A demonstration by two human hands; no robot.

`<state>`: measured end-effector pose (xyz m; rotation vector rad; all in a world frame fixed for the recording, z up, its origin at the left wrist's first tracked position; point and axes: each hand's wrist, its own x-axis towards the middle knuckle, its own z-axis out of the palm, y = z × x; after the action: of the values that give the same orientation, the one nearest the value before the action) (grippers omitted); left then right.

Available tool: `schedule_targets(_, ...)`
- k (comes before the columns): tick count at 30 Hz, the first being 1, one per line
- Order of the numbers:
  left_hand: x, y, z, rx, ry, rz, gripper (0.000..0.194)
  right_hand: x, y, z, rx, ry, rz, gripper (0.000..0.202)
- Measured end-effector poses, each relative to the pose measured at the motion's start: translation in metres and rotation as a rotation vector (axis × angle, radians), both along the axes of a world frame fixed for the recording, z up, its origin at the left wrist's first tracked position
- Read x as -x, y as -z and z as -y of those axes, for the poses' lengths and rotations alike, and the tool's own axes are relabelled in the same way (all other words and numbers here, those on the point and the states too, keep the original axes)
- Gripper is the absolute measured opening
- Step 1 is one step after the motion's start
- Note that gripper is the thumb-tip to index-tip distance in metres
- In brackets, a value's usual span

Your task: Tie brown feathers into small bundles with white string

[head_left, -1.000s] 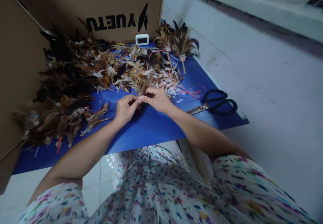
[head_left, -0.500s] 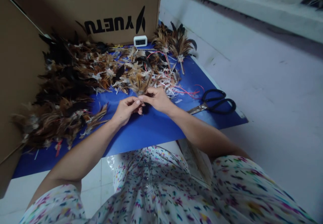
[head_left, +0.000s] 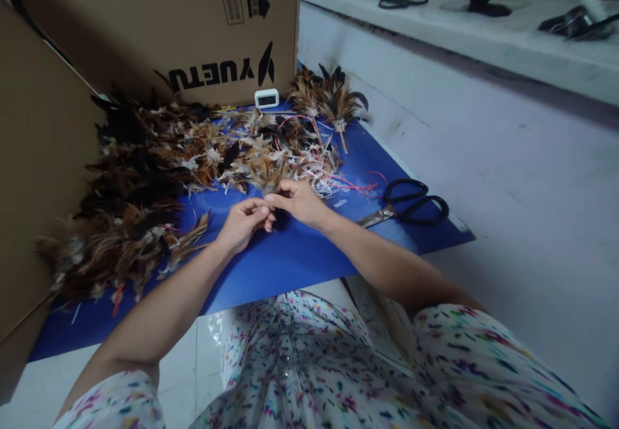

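Observation:
My right hand (head_left: 300,203) is closed with thumb and fingers around the base of a small bunch of brown feathers (head_left: 265,173), whose tips point away from me. Thumb and forefinger of my left hand (head_left: 243,222) pinch right beside it, at the lower end of the bunch. What the left fingers hold is too small to make out. Both hands meet just above the blue board (head_left: 285,255). Loose brown and black feathers (head_left: 193,158) lie beyond them, with white and pink strips (head_left: 323,174) to the right.
Black-handled scissors (head_left: 411,203) lie on the board at right. A dense feather heap (head_left: 130,184) covers the left side. Feather bundles on sticks (head_left: 333,97) lie at the back right, near a small white digital clock (head_left: 266,99). Cardboard (head_left: 207,29) stands behind; a ledge (head_left: 435,26) runs along the right wall.
The view has tilted up a little, so more of the cardboard and the ledge shows. Both hands keep the same grip at the feather bunch, with hardly any movement.

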<state>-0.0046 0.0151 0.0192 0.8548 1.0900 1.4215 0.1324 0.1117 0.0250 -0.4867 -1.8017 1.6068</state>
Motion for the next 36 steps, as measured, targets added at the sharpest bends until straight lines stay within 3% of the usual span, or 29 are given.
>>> schedule_targets(17,0.000,0.001,-0.001,-0.008,-0.020,0.015,0.046,0.003,-0.003,0.005,0.139,-0.069,-0.062,0.050)
schedule_targets(36,0.003,-0.002,0.000,0.047,0.048,0.165,0.041,-0.003,-0.006,0.001,-0.017,-0.054,-0.019,0.047)
